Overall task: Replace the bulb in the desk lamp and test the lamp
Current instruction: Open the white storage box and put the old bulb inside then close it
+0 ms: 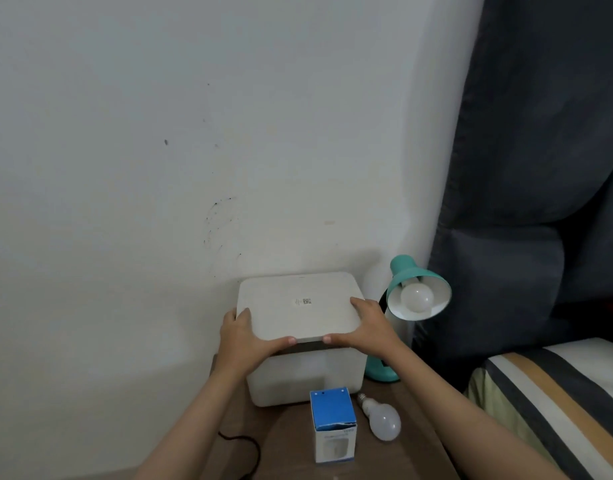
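A white storage box (305,372) stands on the wooden nightstand (412,445); the left hand (244,336) and right hand (365,323) grip its lid (298,306) at both sides. Just right, the teal desk lamp (410,289) holds a bulb (417,297). In front stand a bulb carton (333,424) and a loose bulb (383,417).

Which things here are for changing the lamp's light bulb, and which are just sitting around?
For the job:
desk lamp
bulb in the lamp
loose bulb lying on the table
bulb box

Just there:
white bin, its lid held by left hand and right hand
black cable
striped bedding
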Motion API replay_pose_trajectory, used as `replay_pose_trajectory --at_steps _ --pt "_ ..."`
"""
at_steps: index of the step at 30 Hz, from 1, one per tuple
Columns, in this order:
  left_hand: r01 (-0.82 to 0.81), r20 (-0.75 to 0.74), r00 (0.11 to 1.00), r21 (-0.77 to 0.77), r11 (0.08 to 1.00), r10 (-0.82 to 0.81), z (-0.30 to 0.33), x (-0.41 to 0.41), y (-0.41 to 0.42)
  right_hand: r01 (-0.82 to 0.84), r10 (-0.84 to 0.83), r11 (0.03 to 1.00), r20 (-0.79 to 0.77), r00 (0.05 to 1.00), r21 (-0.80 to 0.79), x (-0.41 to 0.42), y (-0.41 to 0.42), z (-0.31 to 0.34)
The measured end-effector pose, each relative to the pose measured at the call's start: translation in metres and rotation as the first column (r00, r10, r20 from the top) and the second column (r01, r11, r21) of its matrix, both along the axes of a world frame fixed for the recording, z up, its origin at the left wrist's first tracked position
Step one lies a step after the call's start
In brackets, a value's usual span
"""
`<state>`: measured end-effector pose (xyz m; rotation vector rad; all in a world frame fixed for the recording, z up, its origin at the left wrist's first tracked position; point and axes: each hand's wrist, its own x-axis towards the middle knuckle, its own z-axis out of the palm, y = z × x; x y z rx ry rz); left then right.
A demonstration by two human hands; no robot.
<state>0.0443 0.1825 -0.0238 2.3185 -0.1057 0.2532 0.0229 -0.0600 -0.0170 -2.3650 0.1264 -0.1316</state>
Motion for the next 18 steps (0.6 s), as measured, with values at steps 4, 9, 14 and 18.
replay_pose_trajectory --at_steps 4,9,14,18 --pt "0.002 0.054 0.999 -0.020 1.000 -0.001 0.006 -0.025 0.003 -0.019 0.020 1.000 0.054 0.998 -0.018 -0.027 0.002 0.008" --pt "0.009 0.133 0.991 -0.007 1.000 -0.008 -0.003 -0.088 0.005 -0.029 0.039 0.996 0.112 0.993 -0.088 -0.088 -0.001 0.002" --pt "0.018 0.114 0.993 0.013 1.000 -0.020 -0.032 -0.164 -0.004 -0.028 0.035 0.997 0.097 0.995 -0.076 -0.167 -0.009 -0.033" --pt "0.001 0.028 1.000 0.061 0.998 -0.002 -0.071 -0.226 -0.010 -0.031 0.040 0.994 0.079 0.996 -0.102 -0.229 -0.016 -0.074"
